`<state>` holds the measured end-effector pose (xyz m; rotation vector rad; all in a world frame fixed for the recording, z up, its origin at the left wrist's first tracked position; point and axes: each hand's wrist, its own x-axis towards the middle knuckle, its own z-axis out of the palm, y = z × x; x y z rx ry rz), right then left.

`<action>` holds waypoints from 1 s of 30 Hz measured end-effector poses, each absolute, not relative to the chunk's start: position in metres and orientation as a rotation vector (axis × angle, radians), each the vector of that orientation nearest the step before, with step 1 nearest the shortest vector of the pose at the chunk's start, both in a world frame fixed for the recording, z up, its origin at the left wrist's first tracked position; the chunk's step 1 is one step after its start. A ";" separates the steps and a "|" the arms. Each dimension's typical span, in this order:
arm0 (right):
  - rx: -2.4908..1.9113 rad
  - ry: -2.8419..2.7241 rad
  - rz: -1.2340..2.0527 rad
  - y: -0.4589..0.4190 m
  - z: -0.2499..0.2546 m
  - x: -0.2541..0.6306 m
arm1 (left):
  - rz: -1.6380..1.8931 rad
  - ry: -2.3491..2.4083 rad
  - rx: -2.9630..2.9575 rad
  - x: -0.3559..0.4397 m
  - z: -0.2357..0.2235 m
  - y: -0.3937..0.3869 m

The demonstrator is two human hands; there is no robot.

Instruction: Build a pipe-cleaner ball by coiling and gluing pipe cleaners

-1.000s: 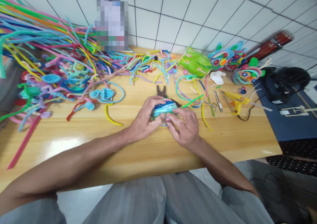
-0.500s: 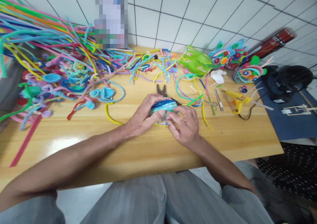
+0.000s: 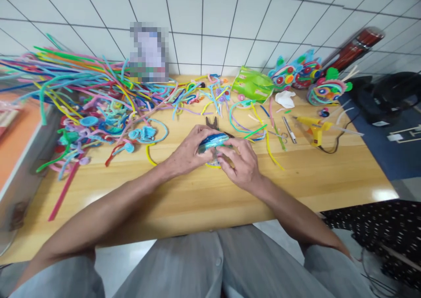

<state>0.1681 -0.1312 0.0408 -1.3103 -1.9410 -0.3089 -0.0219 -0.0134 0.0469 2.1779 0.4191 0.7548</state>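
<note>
A small rounded craft piece (image 3: 215,142), covered in rows of dark blue, light blue and green pipe cleaner, sits between my hands; its lower part looks clear, with a yellow rim. My left hand (image 3: 189,151) wraps its left side, thumb on the front. On the right side, the fingertips of my right hand (image 3: 241,162) press against the covered surface and hide part of it. A green pipe cleaner (image 3: 255,131) sticks out beyond my right fingers; whether it joins the piece cannot be told. Just behind are dark-jawed pliers (image 3: 212,123), partly hidden by the piece.
Loose pipe cleaners (image 3: 98,76) pile at the left. A green packet (image 3: 251,85), decorated animal-like heads (image 3: 325,91) and a red flask (image 3: 358,48) stand along the tiled wall. A yellow glue gun (image 3: 315,129), a utility knife (image 3: 289,130) and small scissors (image 3: 283,135) lie to the right.
The camera view has shifted, bringing an orange surface in at the left. My left thumb has shifted slightly on the piece; both hands stay on it in nearly the same place.
</note>
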 end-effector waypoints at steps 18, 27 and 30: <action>-1.329 -1.899 -0.258 -0.127 0.037 0.170 | 1.004 0.721 2.641 -0.041 0.032 -0.074; -1.313 -1.897 -0.271 -0.128 0.039 0.169 | 0.987 0.766 2.632 -0.039 0.028 -0.082; -1.306 -1.900 -0.275 -0.127 0.039 0.169 | 1.021 0.721 2.482 -0.038 0.029 -0.082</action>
